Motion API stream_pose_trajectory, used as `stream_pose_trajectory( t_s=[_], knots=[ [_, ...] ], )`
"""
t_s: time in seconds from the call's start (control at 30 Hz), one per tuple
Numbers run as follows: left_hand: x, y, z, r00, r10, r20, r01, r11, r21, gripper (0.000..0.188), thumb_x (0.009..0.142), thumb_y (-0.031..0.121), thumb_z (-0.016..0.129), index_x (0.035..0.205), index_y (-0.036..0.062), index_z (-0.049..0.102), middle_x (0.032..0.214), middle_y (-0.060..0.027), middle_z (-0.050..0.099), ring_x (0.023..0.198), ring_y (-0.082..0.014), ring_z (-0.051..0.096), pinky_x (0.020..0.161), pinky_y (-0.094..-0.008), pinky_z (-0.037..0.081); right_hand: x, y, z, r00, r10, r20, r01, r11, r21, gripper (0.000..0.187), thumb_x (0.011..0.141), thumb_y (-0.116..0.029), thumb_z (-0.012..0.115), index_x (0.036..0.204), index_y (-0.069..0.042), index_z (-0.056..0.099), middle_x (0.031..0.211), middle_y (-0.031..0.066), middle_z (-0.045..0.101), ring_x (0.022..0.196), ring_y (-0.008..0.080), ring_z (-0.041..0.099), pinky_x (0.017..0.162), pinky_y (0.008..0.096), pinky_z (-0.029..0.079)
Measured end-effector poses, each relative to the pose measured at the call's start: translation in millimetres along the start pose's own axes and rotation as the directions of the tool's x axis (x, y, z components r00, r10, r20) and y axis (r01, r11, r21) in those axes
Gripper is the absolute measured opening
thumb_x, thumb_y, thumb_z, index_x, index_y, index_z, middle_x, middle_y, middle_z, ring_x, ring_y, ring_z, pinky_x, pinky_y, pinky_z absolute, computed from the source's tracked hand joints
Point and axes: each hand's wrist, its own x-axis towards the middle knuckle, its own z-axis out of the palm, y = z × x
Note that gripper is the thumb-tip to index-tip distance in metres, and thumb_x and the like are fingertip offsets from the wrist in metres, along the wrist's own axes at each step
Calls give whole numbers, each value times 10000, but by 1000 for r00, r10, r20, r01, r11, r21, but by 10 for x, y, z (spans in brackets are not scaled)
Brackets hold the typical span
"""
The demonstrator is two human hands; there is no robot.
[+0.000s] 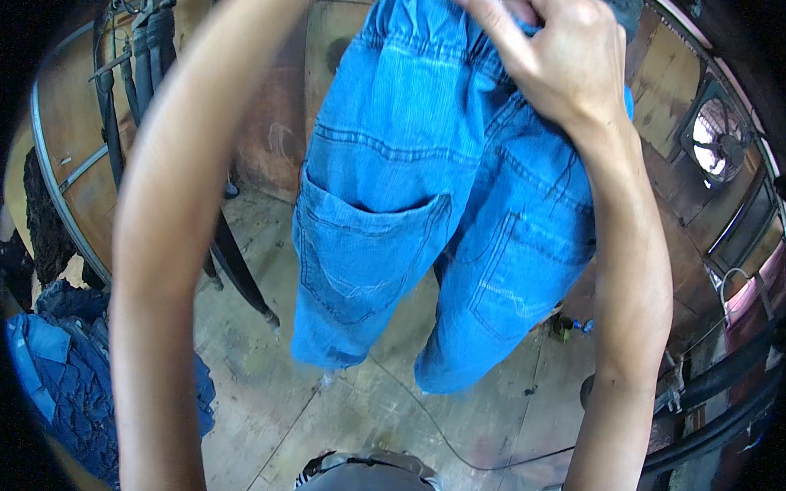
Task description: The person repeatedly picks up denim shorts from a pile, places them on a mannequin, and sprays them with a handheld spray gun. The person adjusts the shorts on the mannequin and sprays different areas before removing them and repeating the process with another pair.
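Note:
A small pair of blue jeans (397,116) hangs in front of me, its gathered elastic waistband at the top and its legs pointing down. The patch pockets with pale stitching face me. My right hand (560,56) is closed on the waistband near the top edge, the thumb lying along the gathered cloth. Up the left side stretches my left forearm, slightly blurred; the hand at its end is beyond the upper edge of the picture. Whether that hand touches the jeans is hidden.
A heap of dark blue denim (68,381) lies at the lower left. Black hoses (236,270) hang down the left side, and more dark pipes (716,421) run along the right. A thin cable (455,460) crosses the floor. A fan (715,140) sits in the right wall.

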Motion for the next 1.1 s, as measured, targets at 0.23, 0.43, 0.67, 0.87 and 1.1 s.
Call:
stream_pose_trajectory(
  t_s=[0.23,0.43,0.67,0.87,1.1],
  knots=[
    [110,102,-52,988,76,133,-78,997,9,398,969,290,572,703,-7,581,586,-102,530,554,-174,493,556,-384,406,-265,378,196,975,137,-176,-79,950,303,290,976,-105,586,712,14,565,594,73,544,561,90,469,516,291,381],
    [169,137,-141,977,136,165,-141,990,21,346,964,267,571,752,-5,599,632,-119,559,593,-204,530,583,-388,430,-433,960,406,904,-279,-325,209,950,-233,179,927,-102,607,1001,23,711,743,144,658,599,277,612,588,385,502],
    [285,142,-290,959,232,163,-233,972,-12,290,959,241,569,809,-2,620,686,-139,593,638,-238,573,615,-393,459,-582,1371,322,991,24,-135,-42,990,-131,310,1012,-175,534,825,43,651,995,144,650,1003,328,620,862,381,496],
    [592,114,-551,919,386,83,-379,921,-92,249,954,219,568,858,1,638,732,-156,622,677,-267,610,642,-398,484,-349,563,-457,811,508,-291,-519,854,45,340,1035,-256,529,1042,14,735,1146,136,715,987,189,648,851,320,504],
    [81,-250,-538,921,329,208,-311,943,-117,220,955,223,562,1022,37,660,845,-154,685,765,-324,672,700,-440,535,-10,-1274,-540,974,178,141,-194,975,108,284,988,-197,564,1122,4,715,1275,182,649,1208,262,585,1070,371,408]
  ],
)
